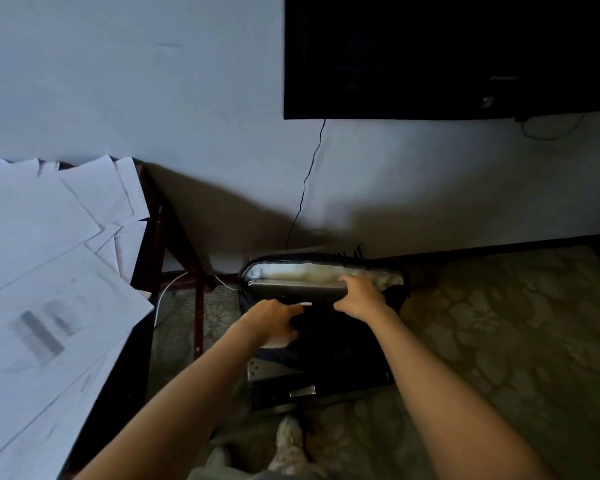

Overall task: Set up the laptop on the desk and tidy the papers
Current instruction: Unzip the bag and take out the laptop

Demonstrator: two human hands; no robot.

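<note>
A grey laptop (297, 292) sticks partly out of an open black bag (329, 344) with a pale lining, standing on the floor by the wall. My right hand (361, 294) is closed around the laptop's right end. My left hand (274, 322) grips the bag's dark front flap just below the laptop. Several white paper sheets (49, 258) lie scattered and overlapping on the dark wooden desk (118, 368) at the left, some hanging over its edge.
A black screen (447, 53) hangs on the wall at upper right, with a thin cable (305, 188) running down to the floor. A patterned carpet (499, 334) covers the floor. My feet (288, 441) stand just in front of the bag.
</note>
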